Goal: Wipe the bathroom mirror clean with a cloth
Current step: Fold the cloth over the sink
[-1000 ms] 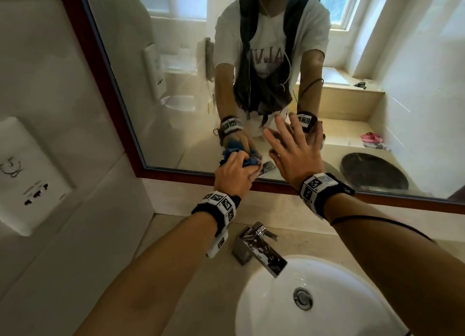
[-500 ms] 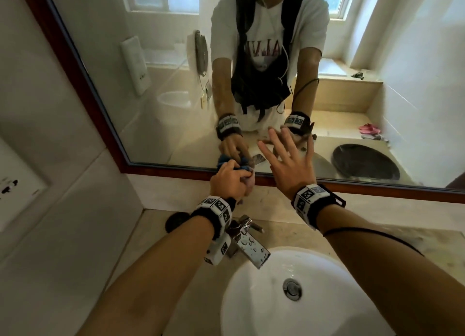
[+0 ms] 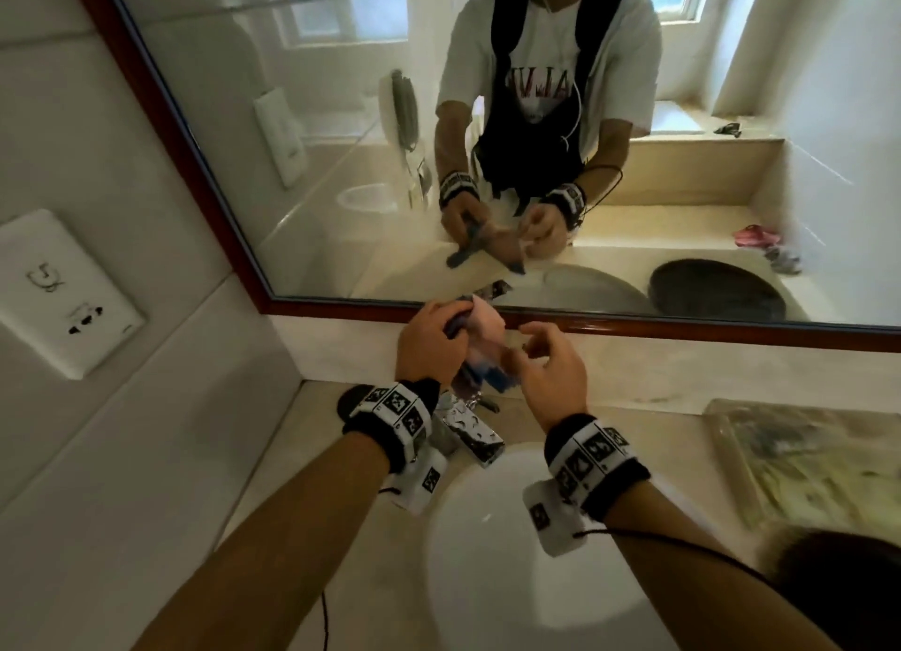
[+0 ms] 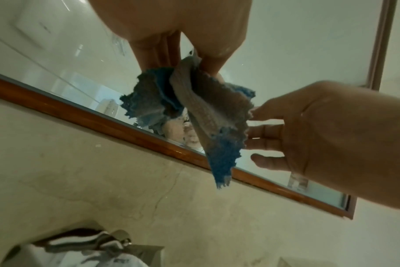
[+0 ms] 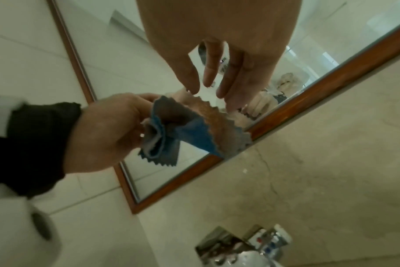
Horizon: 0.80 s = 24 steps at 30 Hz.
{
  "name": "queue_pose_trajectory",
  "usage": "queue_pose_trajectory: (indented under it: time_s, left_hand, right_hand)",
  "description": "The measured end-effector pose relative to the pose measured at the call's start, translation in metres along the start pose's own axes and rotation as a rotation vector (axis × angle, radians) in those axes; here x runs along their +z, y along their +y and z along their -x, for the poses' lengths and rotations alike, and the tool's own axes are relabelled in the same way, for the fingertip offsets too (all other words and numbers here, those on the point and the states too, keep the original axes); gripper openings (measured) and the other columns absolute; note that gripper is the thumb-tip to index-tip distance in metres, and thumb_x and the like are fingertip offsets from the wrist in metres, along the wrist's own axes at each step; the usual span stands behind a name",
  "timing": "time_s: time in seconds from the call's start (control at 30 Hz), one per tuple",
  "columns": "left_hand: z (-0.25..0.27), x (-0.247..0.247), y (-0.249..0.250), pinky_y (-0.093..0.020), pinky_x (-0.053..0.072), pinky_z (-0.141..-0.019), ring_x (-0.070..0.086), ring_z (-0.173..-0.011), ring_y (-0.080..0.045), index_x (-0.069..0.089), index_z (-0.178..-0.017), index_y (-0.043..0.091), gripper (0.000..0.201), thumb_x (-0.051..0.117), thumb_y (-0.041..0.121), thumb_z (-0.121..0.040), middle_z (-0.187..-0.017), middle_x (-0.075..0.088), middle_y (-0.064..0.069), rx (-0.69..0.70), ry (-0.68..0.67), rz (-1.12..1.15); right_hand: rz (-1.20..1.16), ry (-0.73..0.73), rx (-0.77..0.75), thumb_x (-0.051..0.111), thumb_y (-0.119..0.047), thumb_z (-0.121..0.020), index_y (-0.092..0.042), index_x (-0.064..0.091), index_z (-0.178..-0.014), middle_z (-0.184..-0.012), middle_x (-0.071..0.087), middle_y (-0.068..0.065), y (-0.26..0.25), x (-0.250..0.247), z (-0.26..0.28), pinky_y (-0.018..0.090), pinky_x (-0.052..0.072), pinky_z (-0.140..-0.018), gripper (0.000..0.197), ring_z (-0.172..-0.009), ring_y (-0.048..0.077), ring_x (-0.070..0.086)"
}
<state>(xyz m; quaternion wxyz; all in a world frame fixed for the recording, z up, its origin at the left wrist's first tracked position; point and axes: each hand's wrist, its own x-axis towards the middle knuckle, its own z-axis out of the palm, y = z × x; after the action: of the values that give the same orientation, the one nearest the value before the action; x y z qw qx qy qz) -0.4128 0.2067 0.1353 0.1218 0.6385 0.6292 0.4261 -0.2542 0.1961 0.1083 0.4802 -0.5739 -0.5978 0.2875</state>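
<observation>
Nearest to the camera is the round white ceramic basin (image 3: 512, 553), set into the beige stone bench (image 3: 648, 421). Behind the basin stands the square chrome tap (image 3: 470, 433), wet with drops.

Above the tap, both hands meet. The left hand (image 3: 429, 341) holds the small blue and grey cloth with zigzag edges (image 4: 194, 115); its fingers (image 4: 158, 48) and thumb are curled and pinch the bunched upper part, so the rest of the cloth hangs loose. The right hand (image 3: 546, 365) is just beside the cloth, on the side away from the tap handle. Its fingers (image 5: 208, 72) are loosely bent and hold nothing; the tips are at the free edge of the cloth, but I cannot tell if they touch it.

Behind the tap, past a strip of beige wall, is the large wall mirror with the red-brown wooden frame (image 3: 341, 163). The cloth is in front of its lower frame rail and does not touch the glass.

I judge that the person is arranging the cloth before wiping. The risk is that the cloth is held by a small pinch only: if the right hand pulls the free edge too hard, it may slip out and fall on the wet tap or into the basin, and a wet cloth would leave streaks on the glass.
</observation>
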Motion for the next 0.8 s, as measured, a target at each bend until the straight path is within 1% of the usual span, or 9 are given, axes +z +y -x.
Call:
queue_pose_trajectory:
  time_s: [0.07,0.13,0.2,0.33,0.37,0.47,0.6,0.7,0.8]
  left_hand:
    - [0.013,-0.002,0.008,-0.029,0.047,-0.093,0.059,-0.103,-0.020,0.068,-0.116,0.014,0.036,0.064,0.003,-0.082,-0.115,0.065,-0.006,-0.036,0.040,0.042]
    - [0.026,-0.004,0.014,-0.027,0.047,-0.089,0.059,-0.100,-0.017,0.068,-0.115,0.015,0.036,0.065,0.003,-0.081,-0.112,0.065,-0.005,-0.064,0.060,0.098]
    - [0.041,-0.008,0.021,-0.023,0.047,-0.085,0.058,-0.097,-0.012,0.068,-0.112,0.017,0.034,0.065,0.004,-0.081,-0.108,0.065,-0.001,-0.098,0.042,0.163]
    - [0.075,-0.009,0.030,-0.008,0.046,-0.072,0.060,-0.085,0.002,0.068,-0.101,0.024,0.028,0.068,0.003,-0.082,-0.092,0.066,0.015,-0.196,-0.084,0.381]
    - [0.084,-0.009,0.031,-0.008,0.047,-0.071,0.060,-0.085,0.004,0.067,-0.102,0.025,0.028,0.068,0.004,-0.083,-0.090,0.065,0.017,-0.226,-0.122,0.426]
    - [0.105,-0.007,0.028,-0.015,0.051,-0.075,0.064,-0.089,-0.006,0.068,-0.106,0.022,0.027,0.070,0.007,-0.084,-0.093,0.068,0.012,-0.299,-0.159,0.553]
    - [0.130,-0.007,0.021,-0.004,0.045,-0.065,0.059,-0.084,-0.002,0.066,-0.108,0.018,0.027,0.067,0.003,-0.086,-0.093,0.065,0.009,-0.324,-0.245,0.645]
    - [0.150,-0.002,0.021,-0.009,0.046,-0.065,0.064,-0.090,-0.010,0.068,-0.105,0.019,0.026,0.068,0.004,-0.084,-0.094,0.068,0.006,-0.342,-0.312,0.686]
    - [0.167,-0.001,0.030,-0.008,0.047,-0.063,0.065,-0.088,-0.006,0.069,-0.099,0.024,0.025,0.069,0.005,-0.083,-0.095,0.070,0.006,-0.377,-0.358,0.766]
  right_hand:
    - [-0.151,-0.001,0.042,0.069,-0.019,-0.088,-0.026,0.061,-0.099,-0.090,0.062,-0.005,-0.007,-0.005,0.017,0.014,0.046,-0.063,0.015,-0.080,0.007,0.058]
    - [-0.319,-0.025,0.089,0.068,-0.013,-0.088,-0.025,0.063,-0.093,-0.088,0.065,-0.003,-0.011,-0.009,0.033,0.018,0.050,-0.066,0.014,-0.079,0.008,0.061]
    - [-0.408,-0.071,0.099,0.067,-0.007,-0.087,-0.022,0.065,-0.099,-0.093,0.068,0.000,-0.013,-0.012,0.049,0.030,0.056,-0.074,0.020,-0.086,0.013,0.065]
    - [-0.459,-0.146,0.100,0.068,-0.001,-0.082,-0.020,0.066,-0.112,-0.103,0.072,0.001,-0.015,-0.010,0.071,0.033,0.056,-0.084,0.035,-0.098,0.018,0.068]
    - [-0.489,-0.160,0.124,0.066,0.003,-0.082,-0.018,0.066,-0.112,-0.105,0.072,0.004,-0.016,-0.010,0.078,0.034,0.056,-0.084,0.037,-0.099,0.021,0.068]
    - [-0.635,-0.234,0.262,0.057,0.015,-0.083,-0.010,0.064,-0.116,-0.106,0.071,0.011,-0.018,-0.014,0.101,0.030,0.055,-0.075,0.042,-0.094,0.024,0.067]
    - [-0.597,-0.267,0.295,0.059,0.018,-0.082,-0.004,0.058,-0.123,-0.107,0.068,0.013,-0.012,-0.025,0.136,0.031,0.057,-0.074,0.047,-0.094,0.023,0.066]
    - [-0.505,-0.258,0.326,0.059,0.020,-0.079,-0.008,0.055,-0.127,-0.108,0.066,0.013,-0.005,-0.033,0.161,0.034,0.057,-0.076,0.055,-0.096,0.024,0.065]
    - [-0.482,-0.201,0.361,0.057,0.022,-0.077,-0.010,0.056,-0.127,-0.109,0.066,0.020,0.001,-0.044,0.177,0.035,0.059,-0.075,0.059,-0.096,0.029,0.065]
